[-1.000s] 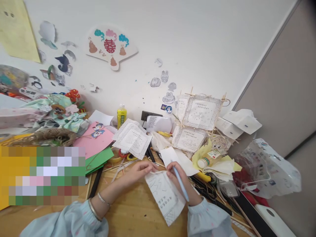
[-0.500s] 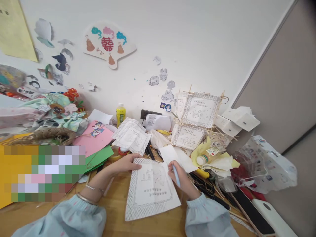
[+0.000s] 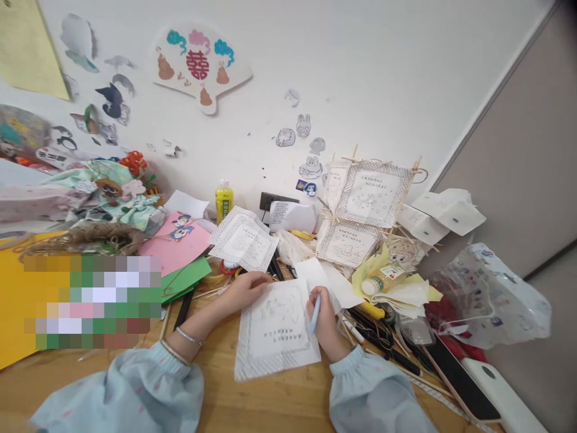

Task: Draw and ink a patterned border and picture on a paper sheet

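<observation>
A white sheet of paper (image 3: pixel 273 322) with a line drawing, handwritten lines below it and a hatched border stands out in front of me over the wooden table. My left hand (image 3: pixel 247 293) is closed on its upper left edge, the fingertips partly hidden. At the sheet's right edge, my right hand (image 3: pixel 325 322) is closed around a light blue pen (image 3: pixel 315 313), which slants downward. Whether these right fingers also grip the paper cannot be made out. Just beyond lie similar bordered sheets (image 3: pixel 247 239) and a blank white sheet (image 3: pixel 321 279).
Sticks hold a frame of drawn panels (image 3: pixel 372 192) at the back right. A small bottle (image 3: pixel 383 281) lies on yellow paper. Phones (image 3: pixel 464 376) and a clear plastic bag (image 3: pixel 500 300) are at right. Coloured paper (image 3: pixel 187 246) and twine (image 3: pixel 90 240) fill the left. A yellow-green bottle (image 3: pixel 224 201) stands behind.
The bordered sheet is tilted differently, its lower edge now higher in view. My left hand has shifted slightly right along its top edge. The pen stays in my right hand.
</observation>
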The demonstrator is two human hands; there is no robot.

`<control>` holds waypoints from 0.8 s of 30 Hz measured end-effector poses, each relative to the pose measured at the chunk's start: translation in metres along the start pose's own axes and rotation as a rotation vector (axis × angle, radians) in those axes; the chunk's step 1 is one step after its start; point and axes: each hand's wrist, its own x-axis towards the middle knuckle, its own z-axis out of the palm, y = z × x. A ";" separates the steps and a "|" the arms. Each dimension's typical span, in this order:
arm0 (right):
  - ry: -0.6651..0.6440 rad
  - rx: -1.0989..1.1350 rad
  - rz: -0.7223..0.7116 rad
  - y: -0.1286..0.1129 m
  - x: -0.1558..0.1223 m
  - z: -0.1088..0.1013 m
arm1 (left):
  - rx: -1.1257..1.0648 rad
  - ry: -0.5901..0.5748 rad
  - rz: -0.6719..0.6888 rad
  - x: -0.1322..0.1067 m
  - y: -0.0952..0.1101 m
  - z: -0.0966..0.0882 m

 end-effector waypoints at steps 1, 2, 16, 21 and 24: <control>0.053 -0.036 0.007 0.003 0.000 0.001 | 0.015 0.026 0.018 -0.001 0.003 0.001; 0.105 -0.071 0.019 0.005 0.000 0.001 | 0.029 0.049 0.035 -0.003 0.006 0.002; -0.143 -0.067 -0.032 -0.032 -0.001 -0.025 | 0.268 -0.382 0.398 -0.010 0.007 0.033; -0.441 0.147 0.231 -0.031 -0.008 -0.017 | 0.299 -0.388 0.400 -0.010 0.006 0.033; -0.462 0.084 0.179 -0.027 -0.014 -0.005 | 0.309 -0.403 0.404 -0.011 0.005 0.034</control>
